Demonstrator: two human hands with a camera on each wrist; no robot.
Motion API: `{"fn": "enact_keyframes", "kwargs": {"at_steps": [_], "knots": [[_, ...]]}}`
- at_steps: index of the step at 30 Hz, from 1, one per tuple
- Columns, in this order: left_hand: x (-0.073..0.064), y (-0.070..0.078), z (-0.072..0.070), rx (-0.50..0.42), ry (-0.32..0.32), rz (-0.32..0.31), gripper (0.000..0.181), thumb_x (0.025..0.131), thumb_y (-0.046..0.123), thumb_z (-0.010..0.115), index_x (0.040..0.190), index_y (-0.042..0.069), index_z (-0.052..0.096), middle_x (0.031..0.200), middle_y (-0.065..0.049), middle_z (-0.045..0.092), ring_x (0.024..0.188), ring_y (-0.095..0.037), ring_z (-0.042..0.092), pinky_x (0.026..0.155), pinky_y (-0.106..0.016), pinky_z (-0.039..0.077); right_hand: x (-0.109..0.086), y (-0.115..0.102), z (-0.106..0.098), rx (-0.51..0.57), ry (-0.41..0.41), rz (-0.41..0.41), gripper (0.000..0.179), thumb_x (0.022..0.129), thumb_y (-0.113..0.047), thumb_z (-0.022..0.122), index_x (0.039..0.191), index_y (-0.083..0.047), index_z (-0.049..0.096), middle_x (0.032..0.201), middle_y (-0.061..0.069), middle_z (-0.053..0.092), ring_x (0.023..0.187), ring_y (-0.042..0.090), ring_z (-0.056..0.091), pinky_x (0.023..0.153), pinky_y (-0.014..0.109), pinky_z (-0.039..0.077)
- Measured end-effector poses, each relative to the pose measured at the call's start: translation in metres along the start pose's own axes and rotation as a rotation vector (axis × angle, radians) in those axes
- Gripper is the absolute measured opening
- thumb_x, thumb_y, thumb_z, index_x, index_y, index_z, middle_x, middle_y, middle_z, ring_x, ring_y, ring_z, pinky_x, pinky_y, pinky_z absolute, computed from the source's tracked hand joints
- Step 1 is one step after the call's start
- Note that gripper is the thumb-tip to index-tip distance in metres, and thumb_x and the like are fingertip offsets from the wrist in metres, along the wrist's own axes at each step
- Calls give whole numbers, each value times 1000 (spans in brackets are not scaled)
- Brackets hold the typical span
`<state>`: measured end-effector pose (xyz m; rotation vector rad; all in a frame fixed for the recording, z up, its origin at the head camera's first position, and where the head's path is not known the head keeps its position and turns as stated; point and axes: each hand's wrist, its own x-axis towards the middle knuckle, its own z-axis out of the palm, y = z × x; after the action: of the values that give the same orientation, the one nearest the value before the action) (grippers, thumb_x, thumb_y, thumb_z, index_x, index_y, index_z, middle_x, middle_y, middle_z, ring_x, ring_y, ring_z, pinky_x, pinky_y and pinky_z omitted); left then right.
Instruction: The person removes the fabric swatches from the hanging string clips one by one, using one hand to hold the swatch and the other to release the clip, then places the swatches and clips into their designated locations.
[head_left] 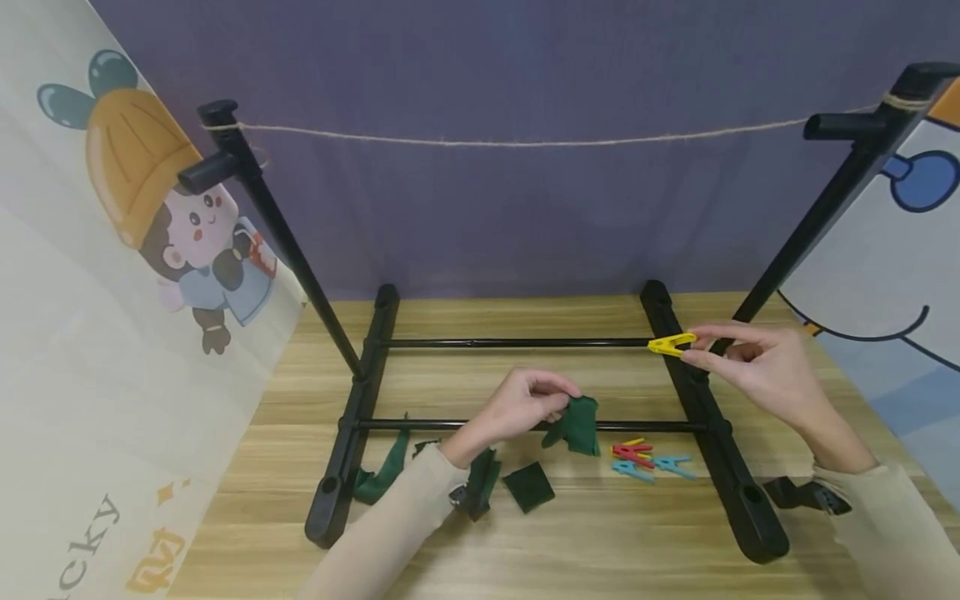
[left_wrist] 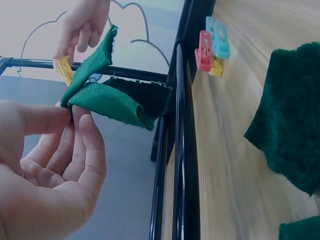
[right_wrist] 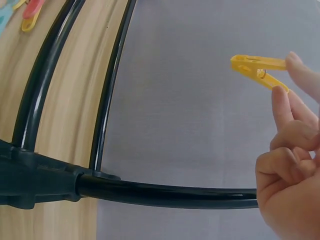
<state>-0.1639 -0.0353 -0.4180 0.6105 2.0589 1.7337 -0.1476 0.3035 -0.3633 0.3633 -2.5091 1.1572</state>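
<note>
My left hand (head_left: 525,404) pinches a dark green piece of cloth (head_left: 579,425) between thumb and fingertips, above the near crossbar. In the left wrist view the cloth (left_wrist: 112,102) is folded at the pinch, its flaps spreading outward. A yellow clothespin (head_left: 672,344) is held by its two handle ends between thumb and finger of my right hand (head_left: 768,371). In the right wrist view the clothespin (right_wrist: 260,69) points left, with nothing in its tip. Both hands are well below the twine (head_left: 450,143) strung across the top of the rack.
A black rack (head_left: 525,342) stands on the wooden table (head_left: 600,542). Several red, blue and yellow clothespins (head_left: 633,454) lie right of centre. More green cloth pieces (head_left: 529,487) lie on the table, partly behind my left forearm. A purple-grey backdrop (head_left: 510,225) rises behind.
</note>
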Motion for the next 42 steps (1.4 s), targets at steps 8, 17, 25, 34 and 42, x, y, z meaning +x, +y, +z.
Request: {"fn": "enact_keyframes", "kwargs": {"at_steps": [8, 17, 25, 34, 42], "knots": [[-2, -4, 2, 7, -34, -4, 23, 106, 5, 59, 119, 1, 78, 112, -19, 78, 82, -6, 68, 77, -29, 63, -7, 3, -2, -26, -117, 136, 32, 89, -20, 89, 117, -6, 80, 95, -38, 68, 47, 13, 36, 41, 33, 25], [-4, -6, 5, 24, -88, -3, 25, 108, 15, 62, 124, 3, 77, 123, -17, 77, 85, -4, 69, 89, -55, 62, -16, 8, 2, -49, -214, 148, 26, 91, -29, 87, 114, -17, 80, 94, -29, 75, 49, 17, 40, 43, 33, 29], [-4, -10, 7, 39, -82, -6, 20, 105, 15, 69, 118, 6, 79, 111, -10, 80, 81, -5, 70, 85, -49, 64, -24, 14, 4, -80, -276, 128, 28, 92, -26, 86, 115, -13, 79, 98, -9, 82, 50, 15, 39, 44, 31, 32], [-5, -9, 9, 29, -118, -7, 19, 104, 7, 67, 120, -1, 75, 113, -19, 76, 78, -6, 68, 83, -44, 64, -30, 20, 7, -71, -363, 155, 33, 92, -25, 85, 120, -9, 76, 102, 0, 84, 49, 10, 34, 43, 29, 31], [-6, -11, 10, 18, -139, -23, 21, 104, 6, 66, 122, 0, 74, 113, -18, 76, 80, -9, 69, 82, -43, 63, -35, 25, 12, -51, -393, 159, 33, 92, -24, 85, 119, -8, 77, 102, 3, 83, 48, 5, 31, 42, 27, 31]]}}
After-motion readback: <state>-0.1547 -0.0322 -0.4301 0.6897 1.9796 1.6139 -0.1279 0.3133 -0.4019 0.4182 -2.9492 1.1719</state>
